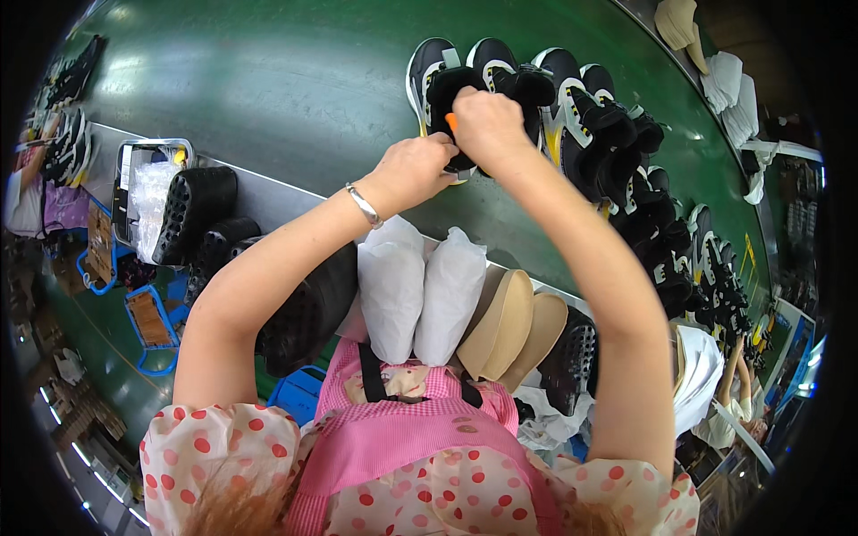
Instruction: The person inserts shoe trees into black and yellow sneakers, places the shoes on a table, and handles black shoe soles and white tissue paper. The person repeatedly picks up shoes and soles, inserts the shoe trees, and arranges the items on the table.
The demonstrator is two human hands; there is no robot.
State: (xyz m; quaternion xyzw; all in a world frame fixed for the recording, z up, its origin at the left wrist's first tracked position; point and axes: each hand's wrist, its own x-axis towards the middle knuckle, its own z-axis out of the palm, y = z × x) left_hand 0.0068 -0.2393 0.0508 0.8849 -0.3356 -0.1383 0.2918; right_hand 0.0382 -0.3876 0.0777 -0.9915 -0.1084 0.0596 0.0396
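The left hand [416,171] is pinching the heel of a black, white-soled sneaker [441,91] on the green tabletop [313,80]; the right hand [489,128] is curling around an orange object [451,122] at its opening.

Black shoe [432,58], white and yellow trim — green tabletop [268,71]
An orange piece [451,122]; pink checked apron [420,439] — cream sleeves [223,451] dotted red.

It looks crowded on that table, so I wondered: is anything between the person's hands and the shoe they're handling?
Nothing visible: the left hand and right hand are both at the black shoe, around its opening. A neighbouring shoe stands close on the right, but beside it rather than between.
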